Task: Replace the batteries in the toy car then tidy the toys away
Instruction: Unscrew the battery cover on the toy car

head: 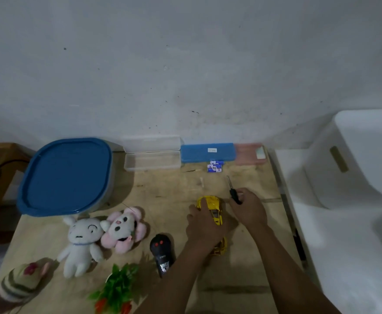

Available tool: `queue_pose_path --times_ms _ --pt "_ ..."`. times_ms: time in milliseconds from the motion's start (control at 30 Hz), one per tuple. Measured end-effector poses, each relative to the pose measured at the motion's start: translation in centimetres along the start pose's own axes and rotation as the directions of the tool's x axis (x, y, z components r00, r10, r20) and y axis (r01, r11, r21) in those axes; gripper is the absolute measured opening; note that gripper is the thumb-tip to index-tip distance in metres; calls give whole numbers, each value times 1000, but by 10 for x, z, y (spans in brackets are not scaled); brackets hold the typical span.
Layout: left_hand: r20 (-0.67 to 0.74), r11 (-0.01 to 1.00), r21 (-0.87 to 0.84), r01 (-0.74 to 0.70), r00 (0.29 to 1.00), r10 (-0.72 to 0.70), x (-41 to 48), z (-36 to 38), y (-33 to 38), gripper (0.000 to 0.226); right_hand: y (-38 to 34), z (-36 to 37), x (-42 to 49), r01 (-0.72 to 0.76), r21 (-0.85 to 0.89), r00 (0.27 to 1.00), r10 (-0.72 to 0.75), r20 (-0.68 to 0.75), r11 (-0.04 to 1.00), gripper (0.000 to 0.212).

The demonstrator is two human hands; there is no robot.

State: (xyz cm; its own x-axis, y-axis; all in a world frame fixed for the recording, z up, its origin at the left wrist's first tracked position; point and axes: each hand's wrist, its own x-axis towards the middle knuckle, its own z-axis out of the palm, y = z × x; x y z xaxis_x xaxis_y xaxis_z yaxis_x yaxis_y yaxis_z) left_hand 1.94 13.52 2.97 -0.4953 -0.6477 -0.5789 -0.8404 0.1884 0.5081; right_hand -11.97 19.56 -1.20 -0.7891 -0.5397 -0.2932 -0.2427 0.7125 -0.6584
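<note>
A yellow toy car point(213, 210) lies on the wooden table point(174, 193), right of centre. My left hand point(202, 225) rests on top of the car and grips its body. My right hand point(249, 207) is just right of the car, closed around the black handle of a screwdriver point(232, 189) whose shaft points away toward the wall. A small pack of blue and white batteries point(215, 166) sits further back by the boxes. A black remote control point(162, 253) lies left of the car.
A large blue-lidded tub point(66, 175) stands at the back left. Clear, blue and pink flat boxes point(207, 152) line the wall. Two plush toys point(81, 241), a striped soft toy point(18, 284) and a plastic plant point(117, 288) lie at the front left. White furniture point(344, 200) borders the right edge.
</note>
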Motion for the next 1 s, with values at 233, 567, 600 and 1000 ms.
queue_pose_path --times_ms 233,567,600,1000 --pt "34 975 -224 -8 999 17 -1 -9 -7 109 1 -1 0 22 37 1000 -23 13 999 32" --pt "380 148 -919 366 922 74 -15 -57 -38 51 1 6 2 -43 -51 997 39 -67 998 33" --pt "384 100 -921 375 919 87 -16 -57 -39 55 1 7 2 -43 -61 997 39 -74 997 32" --pt "291 60 -957 285 928 234 -20 -66 -38 69 -33 -24 -32 -77 442 995 42 89 894 13"
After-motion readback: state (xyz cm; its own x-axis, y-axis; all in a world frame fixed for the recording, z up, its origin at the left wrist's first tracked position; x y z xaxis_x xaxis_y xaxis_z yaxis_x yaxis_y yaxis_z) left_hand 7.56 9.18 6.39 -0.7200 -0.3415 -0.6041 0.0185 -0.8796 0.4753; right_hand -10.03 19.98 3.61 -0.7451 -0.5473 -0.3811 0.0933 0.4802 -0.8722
